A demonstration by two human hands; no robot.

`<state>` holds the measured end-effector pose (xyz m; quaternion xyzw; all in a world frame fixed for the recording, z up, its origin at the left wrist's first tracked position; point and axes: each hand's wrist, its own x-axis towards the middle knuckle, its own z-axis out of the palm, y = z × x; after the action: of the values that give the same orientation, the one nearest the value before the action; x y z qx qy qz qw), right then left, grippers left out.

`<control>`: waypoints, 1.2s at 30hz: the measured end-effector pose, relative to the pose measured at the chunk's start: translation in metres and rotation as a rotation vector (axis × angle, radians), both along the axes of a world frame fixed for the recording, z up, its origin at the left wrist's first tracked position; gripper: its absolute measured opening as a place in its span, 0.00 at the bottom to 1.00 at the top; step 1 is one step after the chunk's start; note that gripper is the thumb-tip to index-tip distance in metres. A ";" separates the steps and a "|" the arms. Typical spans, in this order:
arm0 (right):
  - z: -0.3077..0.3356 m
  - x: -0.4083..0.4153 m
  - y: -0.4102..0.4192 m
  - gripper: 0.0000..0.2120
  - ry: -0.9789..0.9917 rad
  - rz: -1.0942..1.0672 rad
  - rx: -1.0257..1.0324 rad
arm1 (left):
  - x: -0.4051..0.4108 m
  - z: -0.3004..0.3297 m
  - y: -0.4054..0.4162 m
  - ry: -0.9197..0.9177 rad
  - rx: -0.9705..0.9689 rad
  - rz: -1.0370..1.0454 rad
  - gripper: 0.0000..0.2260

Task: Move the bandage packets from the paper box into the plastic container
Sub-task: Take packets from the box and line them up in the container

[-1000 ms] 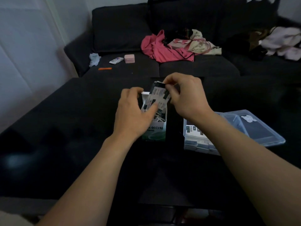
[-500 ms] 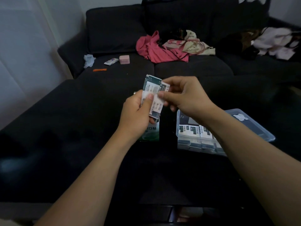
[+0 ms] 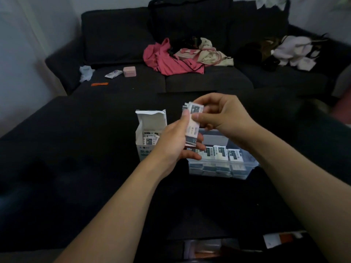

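Fingers of both hands pinch one small stack of bandage packets (image 3: pixel 191 126), white with dark printed bands: the left hand (image 3: pixel 174 141) grips its lower half, the right hand (image 3: pixel 220 115) its top edge. The stack hangs above the plastic container (image 3: pixel 218 168), where more packets stand in rows. Just left of the container stands the paper box (image 3: pixel 150 130), flap open, packets inside.
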<state>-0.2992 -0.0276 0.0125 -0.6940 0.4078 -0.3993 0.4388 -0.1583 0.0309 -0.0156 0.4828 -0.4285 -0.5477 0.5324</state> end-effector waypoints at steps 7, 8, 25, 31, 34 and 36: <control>-0.011 -0.016 0.000 0.17 0.243 -0.049 -0.184 | -0.024 0.001 -0.008 -0.053 -0.028 -0.124 0.11; -0.012 -0.018 0.002 0.16 0.239 -0.011 -0.152 | -0.025 0.001 -0.008 -0.045 -0.021 -0.138 0.11; -0.009 -0.065 -0.003 0.07 0.338 0.015 -0.245 | -0.070 -0.013 -0.022 -0.278 0.029 -0.050 0.28; -0.010 -0.068 -0.008 0.07 0.371 0.049 -0.150 | -0.068 -0.013 -0.024 -0.326 0.097 -0.074 0.22; -0.010 -0.067 -0.009 0.08 0.382 0.029 -0.168 | -0.068 -0.010 -0.024 -0.330 0.108 -0.080 0.21; -0.007 -0.074 -0.013 0.08 0.370 -0.028 -0.165 | -0.065 -0.014 -0.026 -0.517 -0.041 -0.011 0.23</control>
<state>-0.3727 -0.0407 0.0055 -0.7833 0.4571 -0.3032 0.2925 -0.2235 0.0047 -0.0298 0.5935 -0.5640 -0.4001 0.4118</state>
